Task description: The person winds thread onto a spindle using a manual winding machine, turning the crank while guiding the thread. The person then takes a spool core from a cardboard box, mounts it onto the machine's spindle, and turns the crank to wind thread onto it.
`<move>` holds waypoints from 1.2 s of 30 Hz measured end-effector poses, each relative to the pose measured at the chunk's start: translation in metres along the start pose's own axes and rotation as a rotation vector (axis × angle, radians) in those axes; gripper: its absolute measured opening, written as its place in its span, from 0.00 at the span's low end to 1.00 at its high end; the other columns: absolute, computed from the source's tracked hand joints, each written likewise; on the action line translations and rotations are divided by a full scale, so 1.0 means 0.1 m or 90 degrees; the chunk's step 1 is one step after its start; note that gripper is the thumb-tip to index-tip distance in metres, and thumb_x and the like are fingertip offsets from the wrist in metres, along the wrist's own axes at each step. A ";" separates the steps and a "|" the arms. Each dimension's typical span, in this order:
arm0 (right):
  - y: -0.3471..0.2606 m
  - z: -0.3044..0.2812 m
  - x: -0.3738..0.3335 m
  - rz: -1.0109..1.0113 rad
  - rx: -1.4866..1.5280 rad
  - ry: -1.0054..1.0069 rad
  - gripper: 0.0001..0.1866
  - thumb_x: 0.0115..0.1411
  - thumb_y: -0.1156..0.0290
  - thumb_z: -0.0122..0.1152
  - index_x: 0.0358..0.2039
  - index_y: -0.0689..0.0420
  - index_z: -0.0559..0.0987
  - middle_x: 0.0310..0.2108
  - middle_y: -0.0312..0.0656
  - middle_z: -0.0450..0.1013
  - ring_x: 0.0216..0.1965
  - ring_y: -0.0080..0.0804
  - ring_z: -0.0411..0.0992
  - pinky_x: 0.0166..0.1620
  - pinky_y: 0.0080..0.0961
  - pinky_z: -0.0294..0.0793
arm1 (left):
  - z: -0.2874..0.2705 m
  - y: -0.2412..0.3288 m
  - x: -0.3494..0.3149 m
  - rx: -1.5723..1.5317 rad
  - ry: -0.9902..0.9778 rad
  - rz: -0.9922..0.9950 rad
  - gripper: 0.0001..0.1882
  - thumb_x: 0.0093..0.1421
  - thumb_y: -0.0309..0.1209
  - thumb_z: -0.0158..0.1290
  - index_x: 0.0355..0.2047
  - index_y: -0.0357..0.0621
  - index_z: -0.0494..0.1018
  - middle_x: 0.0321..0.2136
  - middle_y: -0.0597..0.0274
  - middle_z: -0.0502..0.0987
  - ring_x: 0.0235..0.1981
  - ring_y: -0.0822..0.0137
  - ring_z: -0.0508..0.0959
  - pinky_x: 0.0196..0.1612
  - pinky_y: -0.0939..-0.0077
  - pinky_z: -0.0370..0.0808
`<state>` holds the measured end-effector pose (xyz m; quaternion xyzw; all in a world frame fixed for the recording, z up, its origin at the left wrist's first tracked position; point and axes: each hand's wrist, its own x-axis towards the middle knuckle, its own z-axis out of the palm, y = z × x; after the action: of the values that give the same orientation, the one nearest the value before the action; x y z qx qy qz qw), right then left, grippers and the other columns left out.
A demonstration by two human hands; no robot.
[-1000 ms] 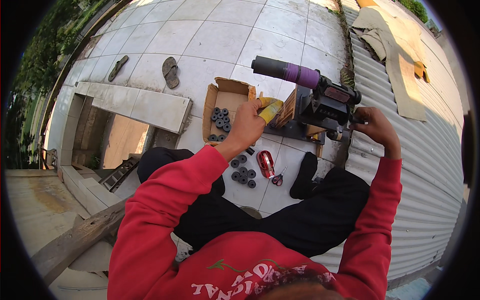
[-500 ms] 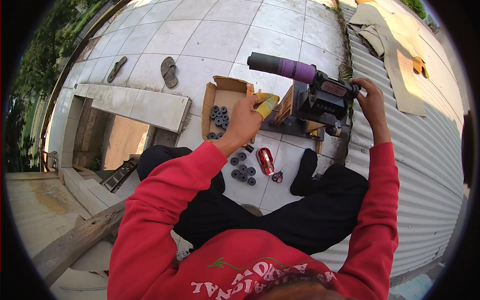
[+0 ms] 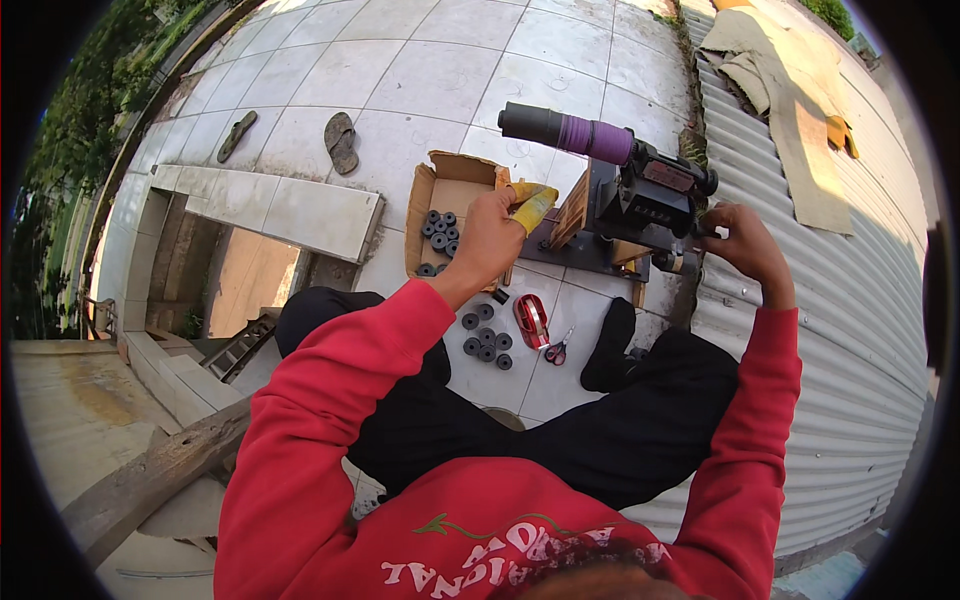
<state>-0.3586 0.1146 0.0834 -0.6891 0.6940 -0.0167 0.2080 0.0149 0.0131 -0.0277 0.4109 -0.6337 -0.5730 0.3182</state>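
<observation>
Head view: both hands at a black bench machine (image 3: 640, 205).
Left hand (image 3: 490, 235) gripped a yellow cloth (image 3: 532, 203); right hand (image 3: 745, 245) closed on the machine's right end.

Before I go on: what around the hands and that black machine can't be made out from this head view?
- Left hand: its grip on the yellow piece hides the piece's lower end.
- Right hand: fingertips lie behind the black machine; what they touch is hidden.
- Machine base: covered by the wooden block and the left hand.
- Cardboard box: near corner hidden by the left wrist.
- Small black rollers: too small for detail.
</observation>
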 end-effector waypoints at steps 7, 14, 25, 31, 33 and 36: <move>-0.04 -0.12 0.06 -0.020 0.112 0.365 0.10 0.58 0.79 0.70 0.40 0.64 0.84 0.39 0.44 0.83 0.44 0.36 0.82 0.53 0.31 0.77 | -0.02 -0.04 0.02 0.000 -0.009 0.005 0.16 0.72 0.29 0.58 0.55 0.33 0.81 0.39 0.67 0.83 0.37 0.83 0.77 0.37 0.84 0.74; 0.25 0.12 0.47 -0.074 0.012 0.376 0.14 0.59 0.80 0.66 0.46 0.61 0.86 0.45 0.49 0.83 0.48 0.50 0.81 0.54 0.38 0.77 | 0.01 0.04 0.00 0.014 -0.009 -0.003 0.16 0.72 0.29 0.58 0.56 0.34 0.81 0.37 0.70 0.83 0.34 0.84 0.75 0.35 0.84 0.72; -0.02 0.09 0.09 0.025 0.030 -0.021 0.13 0.54 0.72 0.75 0.38 0.65 0.85 0.32 0.54 0.82 0.34 0.43 0.81 0.43 0.38 0.78 | -0.01 0.04 0.00 0.018 -0.005 -0.021 0.15 0.72 0.30 0.58 0.54 0.33 0.82 0.36 0.70 0.82 0.34 0.85 0.75 0.34 0.84 0.71; -0.16 -0.15 -0.08 0.030 0.184 0.205 0.12 0.55 0.76 0.73 0.39 0.64 0.81 0.34 0.43 0.82 0.38 0.34 0.81 0.48 0.31 0.77 | -0.01 -0.05 0.03 -0.006 0.009 0.007 0.15 0.72 0.30 0.58 0.54 0.33 0.82 0.39 0.69 0.83 0.37 0.84 0.76 0.37 0.84 0.72; -0.07 -0.10 0.02 -0.018 0.161 0.295 0.11 0.56 0.76 0.72 0.38 0.64 0.81 0.34 0.43 0.82 0.39 0.34 0.81 0.49 0.31 0.77 | -0.01 -0.06 0.04 -0.001 0.008 0.003 0.15 0.72 0.30 0.58 0.54 0.33 0.82 0.39 0.69 0.83 0.37 0.84 0.76 0.37 0.84 0.72; 0.08 -0.08 0.19 -0.059 0.070 0.401 0.10 0.59 0.77 0.69 0.41 0.63 0.83 0.38 0.44 0.83 0.43 0.39 0.82 0.51 0.32 0.77 | 0.01 -0.06 0.05 -0.012 0.006 0.012 0.15 0.72 0.29 0.58 0.54 0.33 0.82 0.39 0.69 0.83 0.37 0.84 0.76 0.37 0.84 0.73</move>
<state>-0.3682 0.0950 0.0829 -0.6688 0.6901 -0.2759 0.0189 0.0130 0.0090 -0.0345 0.4045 -0.6308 -0.5739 0.3304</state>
